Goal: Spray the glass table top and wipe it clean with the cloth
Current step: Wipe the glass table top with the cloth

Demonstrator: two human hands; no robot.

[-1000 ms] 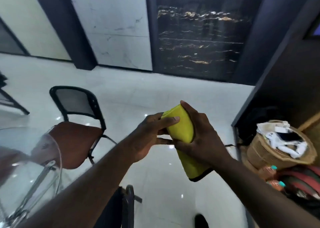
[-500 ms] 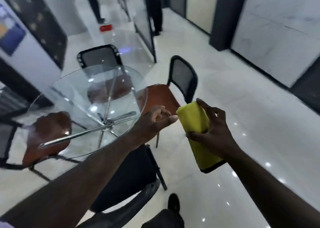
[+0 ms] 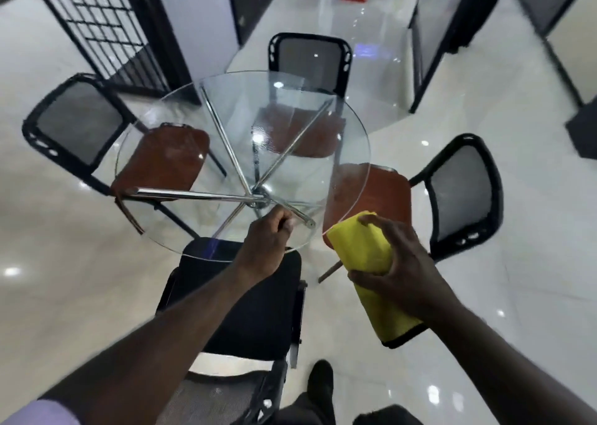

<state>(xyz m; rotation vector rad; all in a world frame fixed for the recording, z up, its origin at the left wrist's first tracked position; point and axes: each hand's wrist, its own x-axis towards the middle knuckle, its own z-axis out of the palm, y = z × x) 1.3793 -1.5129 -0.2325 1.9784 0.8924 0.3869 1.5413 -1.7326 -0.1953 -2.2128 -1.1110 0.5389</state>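
A: What's the room like?
B: A glossy white tiled floor [image 3: 517,230], with four black mesh-backed chairs [image 3: 310,59] ringing a round clear glass table top [image 3: 290,127].
A: And the hands?
B: The right hand [image 3: 400,279] grips the folded yellow cloth [image 3: 365,250] just beside the near rim; the left hand [image 3: 268,247] is curled, empty, over that rim.

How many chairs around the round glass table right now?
4 black mesh-backed chairs: far chair behind the round glass table, left chair, right chair, all brown-seated; black-seated near chair closest to the person. None seems hidden.
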